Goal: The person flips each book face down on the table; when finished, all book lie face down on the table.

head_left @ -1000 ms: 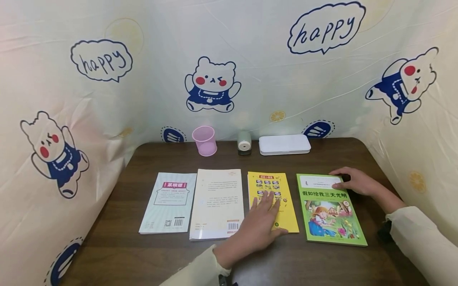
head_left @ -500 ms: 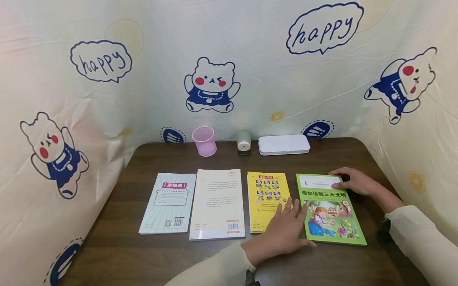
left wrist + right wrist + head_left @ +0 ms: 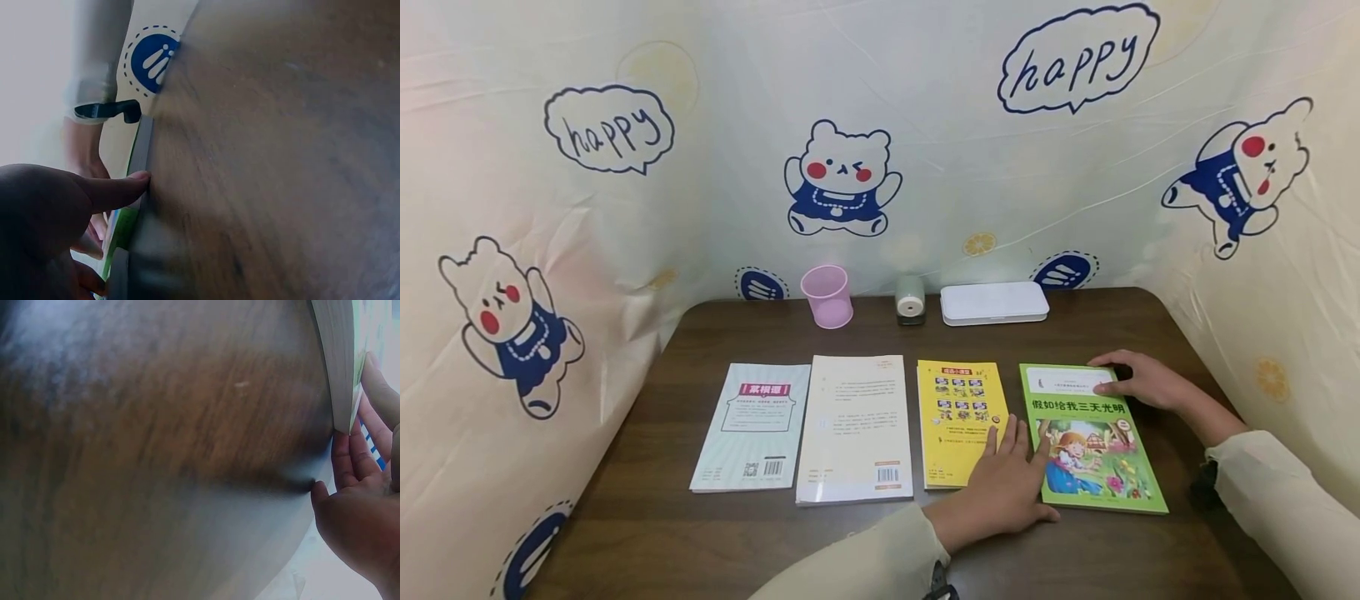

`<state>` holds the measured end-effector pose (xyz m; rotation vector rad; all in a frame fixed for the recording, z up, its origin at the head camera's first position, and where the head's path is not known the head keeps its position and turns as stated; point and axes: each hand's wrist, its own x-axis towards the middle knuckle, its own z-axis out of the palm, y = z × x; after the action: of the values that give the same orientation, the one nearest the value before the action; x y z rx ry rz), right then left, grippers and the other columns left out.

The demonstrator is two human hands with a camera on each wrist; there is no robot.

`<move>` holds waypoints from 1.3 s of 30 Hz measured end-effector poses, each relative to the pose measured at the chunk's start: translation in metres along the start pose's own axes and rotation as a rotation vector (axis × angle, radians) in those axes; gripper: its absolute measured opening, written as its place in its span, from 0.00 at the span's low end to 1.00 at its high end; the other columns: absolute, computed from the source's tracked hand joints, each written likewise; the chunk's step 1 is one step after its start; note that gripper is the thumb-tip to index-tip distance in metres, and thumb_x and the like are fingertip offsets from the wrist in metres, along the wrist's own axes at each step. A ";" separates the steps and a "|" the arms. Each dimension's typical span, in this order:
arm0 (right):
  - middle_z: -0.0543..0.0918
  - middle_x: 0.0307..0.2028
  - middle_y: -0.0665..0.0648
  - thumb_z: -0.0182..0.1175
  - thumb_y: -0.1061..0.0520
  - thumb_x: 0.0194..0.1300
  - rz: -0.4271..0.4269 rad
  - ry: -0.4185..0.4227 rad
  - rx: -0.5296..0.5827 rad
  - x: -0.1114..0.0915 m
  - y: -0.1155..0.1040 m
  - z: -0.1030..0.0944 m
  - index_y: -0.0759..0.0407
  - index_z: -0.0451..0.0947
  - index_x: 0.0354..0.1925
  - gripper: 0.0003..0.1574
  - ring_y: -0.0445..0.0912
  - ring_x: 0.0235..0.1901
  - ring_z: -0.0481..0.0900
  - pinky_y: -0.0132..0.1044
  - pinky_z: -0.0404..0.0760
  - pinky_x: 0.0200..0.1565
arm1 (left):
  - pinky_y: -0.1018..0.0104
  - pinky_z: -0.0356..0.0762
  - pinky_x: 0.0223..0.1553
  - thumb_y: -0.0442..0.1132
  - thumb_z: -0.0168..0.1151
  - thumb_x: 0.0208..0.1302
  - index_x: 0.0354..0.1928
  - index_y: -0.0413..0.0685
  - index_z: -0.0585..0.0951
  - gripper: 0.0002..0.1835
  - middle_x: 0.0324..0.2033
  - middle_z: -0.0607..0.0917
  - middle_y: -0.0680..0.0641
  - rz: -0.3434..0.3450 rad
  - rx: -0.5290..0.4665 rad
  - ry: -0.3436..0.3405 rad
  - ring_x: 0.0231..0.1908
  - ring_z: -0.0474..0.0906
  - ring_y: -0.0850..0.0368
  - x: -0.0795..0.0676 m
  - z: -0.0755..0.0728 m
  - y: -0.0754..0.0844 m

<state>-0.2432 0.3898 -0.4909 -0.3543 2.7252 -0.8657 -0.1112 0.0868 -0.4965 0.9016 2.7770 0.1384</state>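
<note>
In the head view a green picture-cover book (image 3: 1093,450) lies face up at the right of a row of books. My right hand (image 3: 1142,381) grips its top right corner, thumb on the cover and fingers at the edge; the right wrist view shows this hand (image 3: 359,500) at the book's page block (image 3: 340,369). My left hand (image 3: 1006,492) spreads its fingers over the lower right of a yellow book (image 3: 958,433) and the green book's left edge. In the left wrist view, my left hand's thumb (image 3: 119,190) touches the green book's near edge.
A white book (image 3: 856,425) and a pale blue book (image 3: 752,429) lie to the left on the dark wooden table (image 3: 700,542). Along the back stand a pink cup (image 3: 828,304), a small green pencil sharpener (image 3: 911,300) and a white flat case (image 3: 994,303). Printed cloth (image 3: 715,167) hangs behind.
My left hand has moved right, from the middle of the yellow book to the gap beside the green book's lower left edge. My right hand and the books stay in place.
</note>
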 end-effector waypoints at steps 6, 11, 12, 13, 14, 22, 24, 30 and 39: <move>0.76 0.62 0.75 0.71 0.45 0.66 -0.003 0.001 0.011 0.001 0.001 0.000 0.67 0.76 0.64 0.38 0.67 0.58 0.71 0.73 0.66 0.60 | 0.50 0.47 0.80 0.74 0.60 0.61 0.82 0.64 0.56 0.51 0.81 0.55 0.45 0.010 0.009 0.005 0.82 0.40 0.48 0.001 0.002 -0.001; 0.75 0.62 0.74 0.71 0.44 0.66 0.005 0.004 0.014 0.001 0.003 0.001 0.67 0.76 0.64 0.39 0.67 0.59 0.71 0.73 0.66 0.61 | 0.50 0.47 0.80 0.73 0.60 0.63 0.81 0.64 0.57 0.50 0.81 0.56 0.46 0.019 0.011 0.013 0.82 0.41 0.49 0.002 0.003 -0.002; 0.75 0.62 0.74 0.71 0.44 0.66 0.005 0.005 0.015 0.001 0.003 0.001 0.67 0.76 0.64 0.39 0.67 0.59 0.71 0.73 0.66 0.61 | 0.50 0.47 0.79 0.74 0.59 0.63 0.81 0.64 0.57 0.50 0.81 0.56 0.46 0.021 0.013 0.016 0.81 0.41 0.48 0.003 0.003 -0.002; 0.75 0.62 0.74 0.71 0.44 0.66 0.004 0.006 0.015 0.000 0.003 0.002 0.67 0.76 0.64 0.39 0.67 0.59 0.71 0.73 0.66 0.61 | 0.50 0.48 0.79 0.74 0.59 0.63 0.81 0.64 0.57 0.50 0.81 0.56 0.46 0.023 0.014 0.018 0.81 0.41 0.48 0.003 0.003 -0.002; 0.75 0.62 0.74 0.71 0.44 0.66 0.004 0.008 0.015 0.000 0.003 0.002 0.67 0.76 0.64 0.39 0.67 0.59 0.71 0.73 0.66 0.61 | 0.50 0.48 0.79 0.73 0.59 0.63 0.81 0.64 0.57 0.50 0.81 0.56 0.46 0.024 0.014 0.019 0.81 0.42 0.48 0.002 0.003 -0.002; 0.76 0.62 0.74 0.71 0.45 0.66 0.004 0.013 0.017 -0.001 0.001 0.002 0.67 0.76 0.64 0.38 0.67 0.58 0.71 0.72 0.66 0.61 | 0.49 0.49 0.79 0.73 0.59 0.64 0.81 0.63 0.58 0.49 0.80 0.57 0.45 0.033 0.004 0.025 0.81 0.43 0.49 0.002 0.001 -0.003; 0.76 0.62 0.75 0.71 0.45 0.66 0.003 0.012 0.017 0.000 0.001 0.003 0.67 0.76 0.64 0.38 0.67 0.58 0.71 0.72 0.66 0.61 | 0.49 0.49 0.79 0.73 0.59 0.64 0.81 0.63 0.59 0.49 0.80 0.57 0.45 0.033 -0.006 0.026 0.81 0.43 0.49 0.002 0.001 -0.003; 0.76 0.61 0.75 0.71 0.45 0.66 -0.011 0.009 0.013 0.000 0.002 0.003 0.67 0.77 0.64 0.37 0.67 0.59 0.71 0.72 0.67 0.60 | 0.48 0.49 0.79 0.73 0.59 0.64 0.82 0.63 0.56 0.49 0.81 0.55 0.46 0.035 -0.066 0.024 0.81 0.42 0.50 0.001 0.000 -0.006; 0.75 0.62 0.75 0.70 0.46 0.67 -0.014 0.009 0.021 0.001 0.004 0.002 0.68 0.76 0.64 0.37 0.68 0.60 0.71 0.72 0.67 0.59 | 0.51 0.54 0.78 0.70 0.62 0.65 0.83 0.60 0.52 0.51 0.81 0.54 0.47 0.037 -0.243 0.045 0.81 0.45 0.48 0.000 -0.010 -0.005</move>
<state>-0.2437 0.3915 -0.4950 -0.3669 2.7230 -0.9010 -0.1159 0.0827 -0.4880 0.8965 2.7069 0.4955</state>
